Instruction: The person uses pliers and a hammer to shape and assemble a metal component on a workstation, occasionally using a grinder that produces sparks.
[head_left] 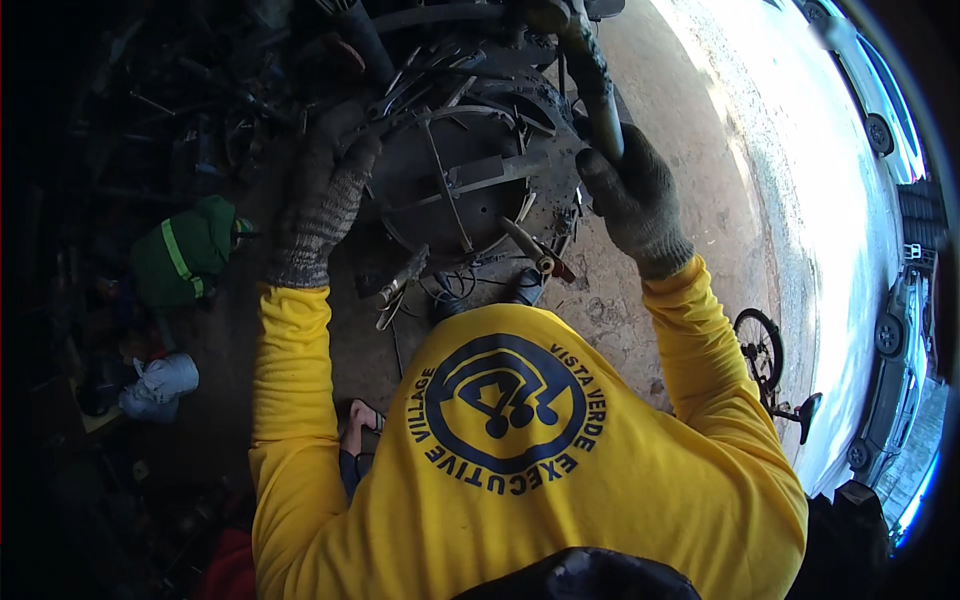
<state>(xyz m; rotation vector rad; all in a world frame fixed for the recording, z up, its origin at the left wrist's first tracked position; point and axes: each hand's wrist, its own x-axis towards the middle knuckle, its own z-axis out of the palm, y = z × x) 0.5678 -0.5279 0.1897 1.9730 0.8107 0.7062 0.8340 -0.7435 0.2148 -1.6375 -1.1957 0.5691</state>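
Observation:
My right hand [637, 200], in a dark knit glove, is closed around the handle of a hammer [598, 95]. The hammer's head is raised at the top edge of the view, beyond the hand. My left hand [322, 195], gloved too, is at the left side of a round dark metal frame [415, 222] with crossbars. Its fingers are curled in deep shadow, and what they grip is hidden. Several thin metal rods and tools [425, 80] lie at the frame's far side. Close to me, a pair of handled tools [405, 275] rests at its near edge.
Dark scrap and tools [200, 100] crowd the far left. One person in a green jacket [185, 250] and another in grey [160, 385] are to the left. Someone's sandalled foot [365, 415] is near my left arm. A bicycle [760, 350] and parked vehicles [885, 340] stand right.

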